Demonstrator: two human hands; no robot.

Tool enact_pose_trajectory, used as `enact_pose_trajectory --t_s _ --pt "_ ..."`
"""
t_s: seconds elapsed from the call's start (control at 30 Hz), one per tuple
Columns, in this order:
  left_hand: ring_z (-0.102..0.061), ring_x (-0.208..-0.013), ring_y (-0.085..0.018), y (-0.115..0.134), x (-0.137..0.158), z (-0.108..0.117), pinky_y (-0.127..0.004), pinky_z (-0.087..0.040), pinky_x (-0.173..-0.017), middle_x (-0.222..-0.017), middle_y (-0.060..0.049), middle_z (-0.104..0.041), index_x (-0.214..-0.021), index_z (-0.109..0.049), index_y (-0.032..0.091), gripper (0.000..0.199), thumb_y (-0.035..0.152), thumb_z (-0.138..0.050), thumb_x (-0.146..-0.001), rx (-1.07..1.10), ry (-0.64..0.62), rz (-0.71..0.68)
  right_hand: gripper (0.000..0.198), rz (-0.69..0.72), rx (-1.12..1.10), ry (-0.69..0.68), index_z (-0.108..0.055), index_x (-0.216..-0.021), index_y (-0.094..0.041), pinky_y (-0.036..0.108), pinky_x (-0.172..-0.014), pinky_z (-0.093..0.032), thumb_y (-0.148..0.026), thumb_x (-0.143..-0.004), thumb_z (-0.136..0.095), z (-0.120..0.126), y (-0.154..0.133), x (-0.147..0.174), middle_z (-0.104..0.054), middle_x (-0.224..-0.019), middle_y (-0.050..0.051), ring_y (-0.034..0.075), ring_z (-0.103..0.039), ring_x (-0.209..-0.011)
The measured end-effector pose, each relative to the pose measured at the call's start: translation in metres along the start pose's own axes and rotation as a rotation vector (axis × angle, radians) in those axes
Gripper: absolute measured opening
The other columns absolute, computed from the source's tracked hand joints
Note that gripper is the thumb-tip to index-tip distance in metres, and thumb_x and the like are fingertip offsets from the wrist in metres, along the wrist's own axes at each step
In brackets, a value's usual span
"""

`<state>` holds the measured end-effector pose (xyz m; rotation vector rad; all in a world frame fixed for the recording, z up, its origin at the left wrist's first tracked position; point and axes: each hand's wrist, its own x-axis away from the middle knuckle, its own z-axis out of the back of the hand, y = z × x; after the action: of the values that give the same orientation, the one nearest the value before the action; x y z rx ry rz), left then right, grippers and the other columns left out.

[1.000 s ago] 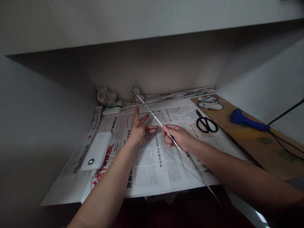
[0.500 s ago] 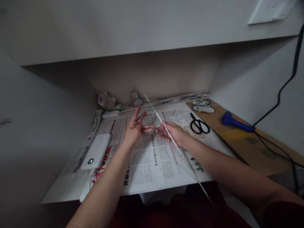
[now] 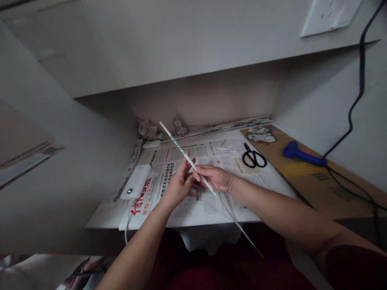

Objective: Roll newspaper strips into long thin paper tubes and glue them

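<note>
A long thin rolled-paper stick [image 3: 173,139], white with greenish marks toward its upper end, slants across the view above the newspaper [image 3: 178,209]. Thumb and fingers of my right hand [image 3: 216,178] pinch it near the middle. My left hand [image 3: 179,183] is closed around the stick just above and beside the right one; some of its fingers are hidden behind. Below my hands the stick thins out and its lower end hangs past the table's front edge.
Black scissors [image 3: 254,158] and small white paper pieces [image 3: 228,148] lie to the right. A blue glue gun [image 3: 304,154] with a black cord rests on cardboard [image 3: 320,189]. A white power bank [image 3: 136,182] sits left; more paper sticks [image 3: 229,125] lie along the back.
My left hand, spread apart from the stick before, has come to it and closed on it. The stick's upper end has swung left. The camera view has shifted somewhat.
</note>
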<state>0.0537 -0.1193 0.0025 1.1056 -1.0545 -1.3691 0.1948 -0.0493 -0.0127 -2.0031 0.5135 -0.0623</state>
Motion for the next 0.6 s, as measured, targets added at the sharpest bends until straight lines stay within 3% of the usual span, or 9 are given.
enact_pose_trajectory --t_s 0.13,0.3,0.37,0.43,0.5,0.53,0.6 --pt "-0.066 -0.068 -0.013 0.004 0.016 0.008 -0.022 -0.052 -0.05 -0.143 -0.01 -0.04 -0.145 -0.009 0.04 0.077 0.029 -0.054 -0.084 -0.204 0.074 -0.031 0.035 -0.017 -0.026 -0.061 -0.053 -0.069 -0.014 0.033 -0.08 -0.044 -0.038 -0.092 -0.044 -0.001 -0.001 0.002 -0.057 -0.075 0.005 0.016 -0.057 -0.075" --pt "-0.066 -0.085 -0.02 0.011 0.038 0.031 -0.03 -0.053 -0.068 -0.146 -0.013 -0.035 -0.145 -0.02 0.032 0.094 0.035 -0.072 -0.068 -0.457 0.241 -0.114 0.037 -0.144 -0.106 -0.138 -0.048 -0.065 -0.015 0.039 -0.087 -0.044 -0.041 -0.092 -0.044 0.001 -0.016 0.008 -0.065 -0.089 0.011 0.02 -0.062 -0.091" --pt "-0.064 -0.093 -0.021 0.014 0.044 0.044 -0.034 -0.051 -0.078 -0.131 -0.01 -0.054 -0.135 -0.044 0.028 0.068 0.035 -0.068 -0.072 -0.457 0.212 -0.131 0.036 -0.138 -0.078 -0.085 -0.047 -0.068 -0.015 0.035 -0.08 -0.048 -0.042 -0.092 -0.043 0.004 -0.021 0.009 -0.066 -0.092 0.012 0.02 -0.064 -0.09" --pt "-0.06 -0.098 -0.021 0.014 0.045 0.054 -0.036 -0.045 -0.09 -0.104 -0.006 -0.068 -0.096 -0.071 0.024 0.023 0.035 -0.063 -0.077 -0.494 0.18 -0.156 0.035 -0.107 0.009 0.004 -0.049 -0.07 -0.014 0.027 -0.065 -0.049 -0.042 -0.091 -0.046 0.007 -0.023 0.008 -0.066 -0.089 0.011 0.02 -0.066 -0.082" --pt "-0.058 -0.096 -0.02 0.012 0.041 0.06 -0.035 -0.041 -0.091 -0.083 -0.005 -0.07 -0.066 -0.071 0.022 0.023 0.036 -0.06 -0.08 -0.453 0.24 -0.168 0.034 -0.084 0.134 0.115 -0.052 -0.072 -0.013 0.021 -0.052 -0.045 -0.043 -0.088 -0.051 0.008 -0.022 0.006 -0.066 -0.078 0.008 0.016 -0.065 -0.067" --pt "-0.058 -0.092 -0.019 0.011 0.036 0.061 -0.033 -0.042 -0.088 -0.08 -0.005 -0.068 -0.066 -0.07 0.021 0.024 0.036 -0.058 -0.081 -0.378 0.274 -0.159 0.034 -0.077 0.197 0.171 -0.054 -0.072 -0.013 0.02 -0.05 -0.043 -0.044 -0.087 -0.053 0.009 -0.02 0.005 -0.065 -0.071 0.006 0.014 -0.063 -0.06" --pt "-0.058 -0.079 -0.014 0.008 0.023 0.058 -0.027 -0.045 -0.074 -0.082 -0.003 -0.065 -0.092 -0.07 0.021 0.02 0.035 -0.061 -0.08 -0.17 0.28 -0.106 0.035 -0.068 0.315 0.263 -0.056 -0.072 -0.013 0.019 -0.047 -0.041 -0.046 -0.085 -0.054 0.007 -0.015 0.002 -0.06 -0.06 0.002 0.01 -0.056 -0.051"
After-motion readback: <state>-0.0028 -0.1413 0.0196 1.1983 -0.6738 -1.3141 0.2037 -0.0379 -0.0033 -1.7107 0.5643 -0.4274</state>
